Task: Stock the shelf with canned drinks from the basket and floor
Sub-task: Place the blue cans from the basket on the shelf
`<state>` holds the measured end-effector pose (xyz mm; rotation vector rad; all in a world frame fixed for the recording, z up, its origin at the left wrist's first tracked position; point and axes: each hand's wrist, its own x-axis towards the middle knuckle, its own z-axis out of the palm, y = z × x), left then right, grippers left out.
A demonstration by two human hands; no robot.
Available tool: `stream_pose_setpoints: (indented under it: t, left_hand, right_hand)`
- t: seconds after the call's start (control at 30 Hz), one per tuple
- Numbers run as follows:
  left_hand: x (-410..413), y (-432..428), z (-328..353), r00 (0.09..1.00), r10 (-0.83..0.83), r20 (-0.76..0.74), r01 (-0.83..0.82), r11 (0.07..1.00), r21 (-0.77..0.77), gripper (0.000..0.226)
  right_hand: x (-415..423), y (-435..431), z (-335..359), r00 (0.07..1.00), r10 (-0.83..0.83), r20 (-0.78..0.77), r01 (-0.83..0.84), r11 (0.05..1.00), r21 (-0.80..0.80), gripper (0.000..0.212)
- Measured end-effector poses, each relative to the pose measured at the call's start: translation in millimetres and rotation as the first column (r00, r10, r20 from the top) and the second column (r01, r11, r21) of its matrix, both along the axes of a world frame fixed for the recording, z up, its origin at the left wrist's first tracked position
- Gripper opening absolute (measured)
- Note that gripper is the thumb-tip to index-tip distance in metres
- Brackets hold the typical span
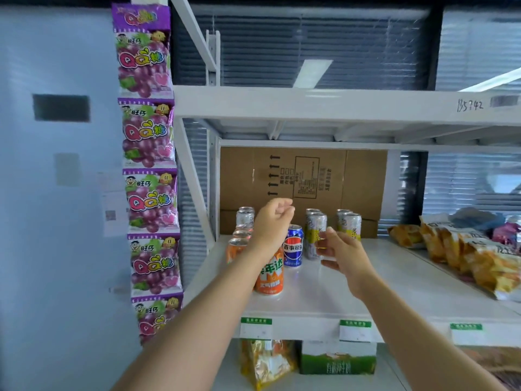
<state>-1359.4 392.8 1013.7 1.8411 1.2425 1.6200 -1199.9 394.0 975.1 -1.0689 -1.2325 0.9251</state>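
On the white shelf (324,300) stand several cans. An orange can (269,276) is nearest the front, with a blue Pepsi can (293,245) behind it and another orange can (235,249) to the left. Silver and yellow cans (349,224) stand further back. My left hand (272,221) hovers above the orange cans, fingers curled loosely with nothing in them. To the right of the Pepsi can, my right hand (342,248) has its fingers spread near a silver-yellow can (314,235), gripping nothing. Neither the basket nor the floor is in view.
A cardboard box (304,176) backs the shelf. Yellow snack bags (462,252) lie on the shelf's right side. A strip of purple candy packs (149,170) hangs down the left upright. Below are a snack bag (265,362) and a green carton (338,359).
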Motion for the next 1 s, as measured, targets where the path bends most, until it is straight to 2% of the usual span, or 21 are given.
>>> stream_pose_setpoints:
  t: [0.13,0.27,0.47,0.57,0.7,0.83,1.0]
  left_hand:
    - [-8.6,-38.1,-31.4,0.979,0.039,0.202,-0.030,0.999,-0.045,0.022]
    - [-25.5,-83.2,-56.3,0.943,0.105,0.316,-0.065,0.989,-0.136,0.013]
    - [-55.0,-166.0,-83.3,0.904,0.272,0.330,-0.221,0.958,-0.183,0.016]
    - [-70.5,-211.5,-102.3,0.848,0.362,0.388,-0.298,0.930,-0.216,0.014]
    - [-95.4,-278.2,-134.1,0.793,0.508,0.337,-0.437,0.859,-0.267,0.010]
    - [-124.4,-346.6,-155.7,0.708,0.614,0.348,-0.539,0.789,-0.296,0.012]
    - [-170.6,-424.9,-174.0,0.613,0.715,0.337,-0.604,0.699,-0.383,0.012]
  right_hand:
    - [-11.6,-31.9,-22.8,0.997,0.011,-0.072,-0.013,0.999,-0.034,0.034]
    - [-26.7,-60.3,-33.2,0.997,0.069,-0.044,-0.071,0.996,-0.049,0.032]
    - [-53.8,-115.8,-40.0,0.963,0.269,-0.021,-0.270,0.960,-0.078,0.027]
    - [-73.5,-149.3,-52.9,0.931,0.363,-0.041,-0.365,0.929,-0.052,0.025]
    - [-105.8,-191.5,-84.7,0.871,0.490,-0.023,-0.490,0.869,-0.066,0.027]
    - [-140.1,-240.9,-106.9,0.814,0.579,-0.032,-0.578,0.806,-0.124,0.025]
    - [-196.1,-296.3,-123.1,0.749,0.662,-0.027,-0.657,0.735,-0.169,0.029]
